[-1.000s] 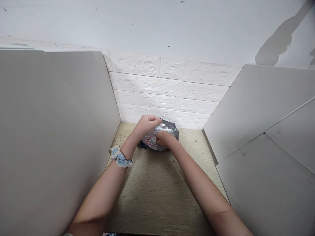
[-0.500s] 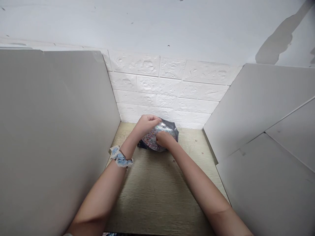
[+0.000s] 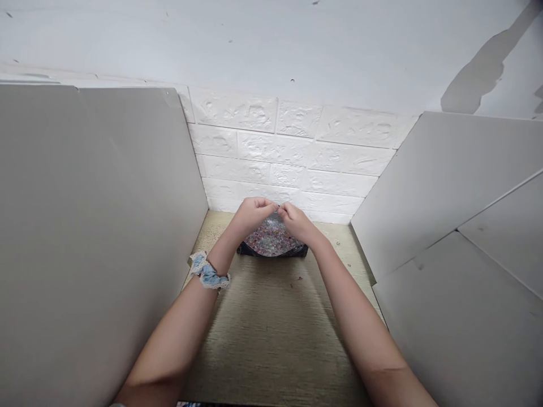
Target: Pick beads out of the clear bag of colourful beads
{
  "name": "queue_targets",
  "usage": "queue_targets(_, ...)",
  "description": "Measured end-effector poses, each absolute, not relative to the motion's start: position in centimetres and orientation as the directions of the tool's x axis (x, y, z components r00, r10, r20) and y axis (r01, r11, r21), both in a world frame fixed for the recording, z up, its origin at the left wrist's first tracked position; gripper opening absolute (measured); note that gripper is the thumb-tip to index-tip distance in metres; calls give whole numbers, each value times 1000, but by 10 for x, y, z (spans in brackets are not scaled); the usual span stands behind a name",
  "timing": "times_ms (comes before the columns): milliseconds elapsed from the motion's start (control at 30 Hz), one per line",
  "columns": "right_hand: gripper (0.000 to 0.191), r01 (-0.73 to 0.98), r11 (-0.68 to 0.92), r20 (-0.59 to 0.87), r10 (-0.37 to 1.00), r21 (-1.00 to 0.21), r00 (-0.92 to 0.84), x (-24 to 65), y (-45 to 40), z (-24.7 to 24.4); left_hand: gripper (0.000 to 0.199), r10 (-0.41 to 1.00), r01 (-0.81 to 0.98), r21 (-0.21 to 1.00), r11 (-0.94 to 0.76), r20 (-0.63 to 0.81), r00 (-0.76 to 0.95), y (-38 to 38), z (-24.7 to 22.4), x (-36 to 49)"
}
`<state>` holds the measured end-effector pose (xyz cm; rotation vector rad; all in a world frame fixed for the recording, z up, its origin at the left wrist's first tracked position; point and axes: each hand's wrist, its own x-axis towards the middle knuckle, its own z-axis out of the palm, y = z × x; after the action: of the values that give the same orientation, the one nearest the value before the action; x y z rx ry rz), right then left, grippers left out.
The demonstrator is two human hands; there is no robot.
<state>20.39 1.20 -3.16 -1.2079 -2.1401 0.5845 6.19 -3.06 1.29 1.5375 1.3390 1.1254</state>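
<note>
An open dark bag with a silvery inside lies at the far end of the table, full of small pink, white and multicoloured beads. Above its far edge my left hand is closed in a pinch. My right hand is pinched too, its fingertips touching or nearly touching those of my left hand. Something tiny and dark shows between the fingertips, too small to make out. A blue and white scrunchie circles my left wrist.
The wooden table runs up to a white brick-patterned wall. Tall pale panels stand at the left and right. A few small crumbs lie on the tabletop.
My right hand has risen out of the bag to meet my left fingertips. The bag's mouth now shows wider, with more beads visible. My left hand has hardly moved.
</note>
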Motion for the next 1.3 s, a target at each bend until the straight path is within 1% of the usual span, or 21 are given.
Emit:
queue_targets(67,23,523,488,314,866,-699,-388,210,10,-23,22,990,293,946,-140,130,53,-30,13,62)
queue_targets(200,18,331,441,293,864,-834,-410,222,6,-9,23,991,299,944,-136,127,49,-31,14,62)
queue_targets(267,17,236,421,296,856,-876,-424,226,2,-1,22,991,303,944,-130,120,52,-32,15,62)
queue_targets(333,18,192,407,300,856,-893,-421,228,-4,7,20,991,304,943,-133,120,62,-32,15,62)
queue_targets(500,17,202,401,291,860,-894,-420,226,-13,15,17,984,306,936,-173,148,104,-32,14,61)
queue_targets(767,18,247,409,286,864,-878,-414,225,-4,3,15,976,330,922,-204,167,137,-30,11,61)
queue_targets(1067,18,383,479,331,858,-790,-392,223,-3,-1,13,972,359,907,-219,172,158,-29,8,60)
queue_targets(1300,14,424,509,347,847,-750,-402,220,-6,-1,15,970,374,901,-218,159,182,-29,8,61)
